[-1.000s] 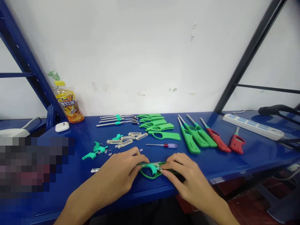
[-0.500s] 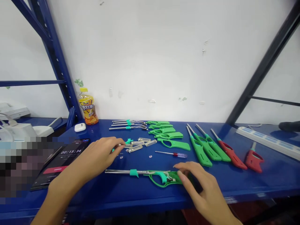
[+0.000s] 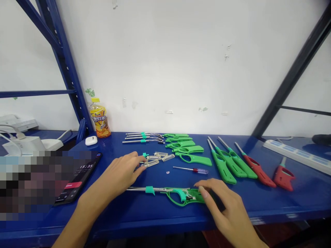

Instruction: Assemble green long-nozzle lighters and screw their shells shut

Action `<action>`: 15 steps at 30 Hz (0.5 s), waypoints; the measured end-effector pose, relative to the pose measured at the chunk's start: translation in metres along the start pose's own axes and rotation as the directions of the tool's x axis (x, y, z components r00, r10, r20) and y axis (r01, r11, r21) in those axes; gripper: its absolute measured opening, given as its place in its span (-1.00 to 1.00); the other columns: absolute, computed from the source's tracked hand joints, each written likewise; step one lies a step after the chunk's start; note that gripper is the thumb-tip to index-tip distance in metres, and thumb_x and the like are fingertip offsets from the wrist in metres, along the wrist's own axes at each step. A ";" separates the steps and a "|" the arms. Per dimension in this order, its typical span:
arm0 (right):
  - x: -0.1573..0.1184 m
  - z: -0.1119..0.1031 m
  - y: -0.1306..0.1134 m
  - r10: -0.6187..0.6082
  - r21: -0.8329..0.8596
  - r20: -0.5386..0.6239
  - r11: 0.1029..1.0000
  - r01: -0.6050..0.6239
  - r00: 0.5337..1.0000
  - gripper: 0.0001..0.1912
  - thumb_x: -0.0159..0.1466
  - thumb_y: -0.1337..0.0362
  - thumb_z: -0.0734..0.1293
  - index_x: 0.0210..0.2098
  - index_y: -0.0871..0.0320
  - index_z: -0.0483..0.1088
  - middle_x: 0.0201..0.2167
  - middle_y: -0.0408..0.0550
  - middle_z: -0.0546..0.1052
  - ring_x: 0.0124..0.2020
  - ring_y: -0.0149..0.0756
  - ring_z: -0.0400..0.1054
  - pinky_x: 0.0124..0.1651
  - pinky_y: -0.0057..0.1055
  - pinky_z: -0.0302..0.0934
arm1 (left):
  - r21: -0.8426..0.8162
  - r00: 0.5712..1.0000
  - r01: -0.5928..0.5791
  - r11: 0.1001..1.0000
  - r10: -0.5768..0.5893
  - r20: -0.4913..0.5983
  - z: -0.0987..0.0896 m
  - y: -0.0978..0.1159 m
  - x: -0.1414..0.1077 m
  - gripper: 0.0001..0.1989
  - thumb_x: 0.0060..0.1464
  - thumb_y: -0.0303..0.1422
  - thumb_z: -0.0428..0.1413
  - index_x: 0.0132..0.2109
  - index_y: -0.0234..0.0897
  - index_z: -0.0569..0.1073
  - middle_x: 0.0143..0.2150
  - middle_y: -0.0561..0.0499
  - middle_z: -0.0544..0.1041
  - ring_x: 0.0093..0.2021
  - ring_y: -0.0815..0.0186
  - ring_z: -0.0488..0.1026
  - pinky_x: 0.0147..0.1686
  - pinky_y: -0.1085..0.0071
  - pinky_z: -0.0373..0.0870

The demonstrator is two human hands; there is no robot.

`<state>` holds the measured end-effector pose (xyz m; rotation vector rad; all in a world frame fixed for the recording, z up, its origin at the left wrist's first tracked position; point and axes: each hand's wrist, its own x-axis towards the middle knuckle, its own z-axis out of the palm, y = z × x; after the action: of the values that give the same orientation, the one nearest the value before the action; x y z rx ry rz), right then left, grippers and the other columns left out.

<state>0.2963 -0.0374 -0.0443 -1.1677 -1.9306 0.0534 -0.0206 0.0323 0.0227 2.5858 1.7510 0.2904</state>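
My left hand (image 3: pixel 125 169) reaches to the pile of clear plastic fuel tanks (image 3: pixel 153 163), its thumb and fingertips curled together at the left end of the pile. Whatever lies between those fingertips is too small to make out. A green lighter half-shell (image 3: pixel 178 204) lies opened in front of me, with a metal tube (image 3: pixel 161 189), a teal collar (image 3: pixel 149 190), a teal trigger (image 3: pixel 183 195) and thin wires set in it. My right hand (image 3: pixel 224 203) holds the handle end of this shell between thumb and fingers.
Behind are metal tubes with wires (image 3: pixel 142 140) and green half-shells (image 3: pixel 196 159). A screwdriver (image 3: pixel 199 171) lies mid-table. Green lighters (image 3: pixel 224 172) and red lighters (image 3: pixel 261 174) are at right, near a power strip (image 3: pixel 297 156). A phone (image 3: pixel 77 184), earbud case (image 3: pixel 91 140) and drink bottle (image 3: pixel 99 120) stand left.
My left hand has moved right, toward the clear tanks, and now covers the small pieces left of them. My right hand keeps its place on the shell. The view has shifted slightly.
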 end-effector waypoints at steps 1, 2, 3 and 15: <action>0.000 0.000 0.000 -0.001 0.009 0.001 1.000 0.001 1.000 -0.83 0.51 0.21 0.26 -0.11 -0.01 0.51 -0.18 -0.10 0.65 -0.12 -0.15 0.55 -0.08 -0.29 0.41 | 0.009 1.000 -0.006 1.000 0.006 0.003 0.001 0.004 0.001 -0.70 0.42 -0.29 0.00 0.11 -0.12 0.59 -0.06 -0.09 0.59 -0.08 0.09 0.59 -0.18 0.29 0.41; 0.000 0.000 -0.001 -0.001 0.017 0.003 1.000 0.001 1.000 -0.82 0.51 0.22 0.25 -0.11 -0.01 0.51 -0.18 -0.10 0.65 -0.12 -0.16 0.55 -0.07 -0.29 0.40 | 0.019 1.000 -0.012 1.000 0.012 0.007 0.002 0.008 0.002 -0.70 0.43 -0.30 0.00 0.10 -0.13 0.60 -0.07 -0.09 0.58 -0.10 0.09 0.59 -0.20 0.29 0.41; 0.000 -0.001 -0.001 -0.002 0.025 0.005 1.000 0.002 1.000 -0.82 0.52 0.23 0.24 -0.10 -0.01 0.51 -0.18 -0.10 0.65 -0.12 -0.16 0.55 -0.07 -0.29 0.40 | 0.026 1.000 -0.019 0.999 0.019 0.012 0.002 0.012 0.003 -0.71 0.43 -0.31 0.01 0.09 -0.14 0.61 -0.08 -0.09 0.57 -0.11 0.08 0.59 -0.20 0.28 0.41; 0.002 -0.001 -0.004 -0.008 0.069 0.029 0.998 0.006 1.000 -0.75 0.54 0.23 0.20 -0.14 0.02 0.51 -0.19 -0.06 0.65 -0.16 -0.20 0.53 -0.10 -0.32 0.39 | 0.050 0.999 -0.020 0.999 0.018 0.035 0.000 0.019 0.005 -0.79 0.39 -0.43 0.09 -0.03 -0.20 0.64 -0.04 -0.10 0.66 0.08 -0.01 0.49 -0.09 0.21 0.43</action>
<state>0.2935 -0.0380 -0.0407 -1.1197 -1.9433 0.1335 -0.0015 0.0299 0.0256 2.6270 1.7458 0.2025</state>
